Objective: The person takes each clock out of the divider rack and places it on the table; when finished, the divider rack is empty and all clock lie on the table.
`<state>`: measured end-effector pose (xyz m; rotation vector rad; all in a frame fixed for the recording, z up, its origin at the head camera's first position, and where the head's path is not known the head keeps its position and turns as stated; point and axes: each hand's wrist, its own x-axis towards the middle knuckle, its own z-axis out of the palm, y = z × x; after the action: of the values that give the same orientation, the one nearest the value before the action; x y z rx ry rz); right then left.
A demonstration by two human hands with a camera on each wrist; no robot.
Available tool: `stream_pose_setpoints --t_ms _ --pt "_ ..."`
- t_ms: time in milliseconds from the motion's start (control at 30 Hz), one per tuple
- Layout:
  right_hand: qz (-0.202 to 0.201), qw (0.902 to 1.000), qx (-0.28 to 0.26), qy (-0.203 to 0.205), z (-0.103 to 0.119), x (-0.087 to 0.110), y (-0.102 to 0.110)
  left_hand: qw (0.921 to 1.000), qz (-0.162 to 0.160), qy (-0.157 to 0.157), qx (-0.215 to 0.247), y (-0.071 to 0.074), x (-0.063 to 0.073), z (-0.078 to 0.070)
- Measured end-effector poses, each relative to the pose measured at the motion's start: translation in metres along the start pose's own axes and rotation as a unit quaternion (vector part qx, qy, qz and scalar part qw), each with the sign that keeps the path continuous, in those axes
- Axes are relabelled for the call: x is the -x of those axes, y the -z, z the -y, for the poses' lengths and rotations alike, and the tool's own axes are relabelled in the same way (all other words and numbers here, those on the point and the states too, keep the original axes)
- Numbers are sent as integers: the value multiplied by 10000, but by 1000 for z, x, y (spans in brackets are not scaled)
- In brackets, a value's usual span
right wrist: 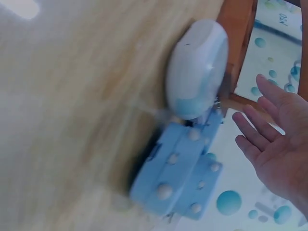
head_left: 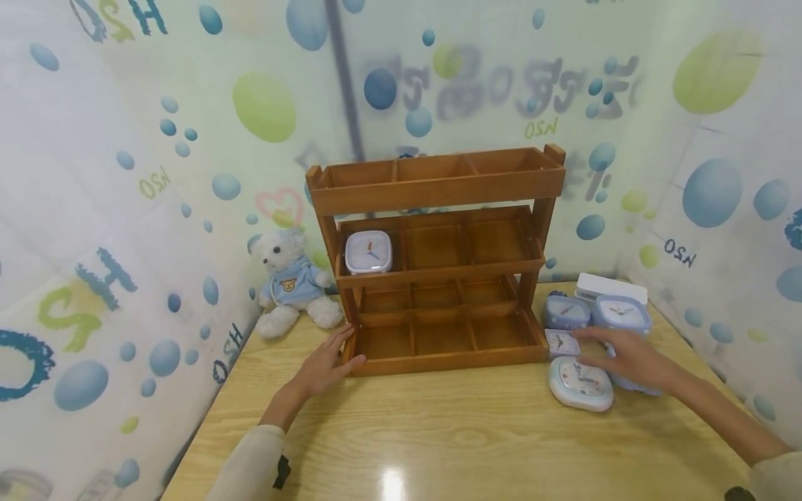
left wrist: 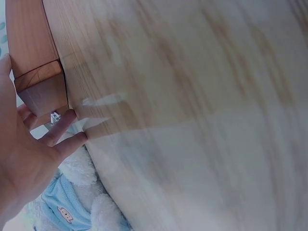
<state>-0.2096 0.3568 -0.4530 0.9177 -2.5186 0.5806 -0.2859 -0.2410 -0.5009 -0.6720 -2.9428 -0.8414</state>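
A brown wooden tiered shelf (head_left: 438, 198) with divided compartments stands on the table. My left hand (head_left: 322, 365) rests at its lower left corner, fingers spread; in the left wrist view the fingertips (left wrist: 79, 137) lie against the table edge beside the wood. On the middle tier, the left compartment holds a white alarm clock (head_left: 368, 252). My right hand (head_left: 635, 358) reaches over a group of clocks with fingers extended and holds nothing. Nearest to it are a small square clock (head_left: 562, 344) and a white rounded clock (head_left: 581, 384). In the right wrist view that hand's palm (right wrist: 284, 163) shows bare.
Blue alarm clocks (head_left: 622, 313) stand by the shelf's right side, partly behind my right hand. Behind them lies a white box-shaped object (head_left: 610, 287). A white teddy bear (head_left: 289, 282) in a blue top sits left of the shelf. Patterned curtains (head_left: 156, 209) surround the table (head_left: 438, 424).
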Motion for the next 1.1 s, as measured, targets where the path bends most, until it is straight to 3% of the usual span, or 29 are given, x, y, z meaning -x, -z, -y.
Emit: stream_pose_setpoints --t_ms 200,567,833,1100 --pt "-74 9996 -142 228 10 -30 2 10000 1 3 50 -1 1 1" --pt "123 9992 -358 136 39 -92 7 10000 67 18 49 -2 0 0" --pt "-72 9978 -498 425 59 -129 12 9999 71 72 42 -1 0 -1" --pt "-8 9966 -733 364 74 -165 11 9999 40 59 82 0 0 1"
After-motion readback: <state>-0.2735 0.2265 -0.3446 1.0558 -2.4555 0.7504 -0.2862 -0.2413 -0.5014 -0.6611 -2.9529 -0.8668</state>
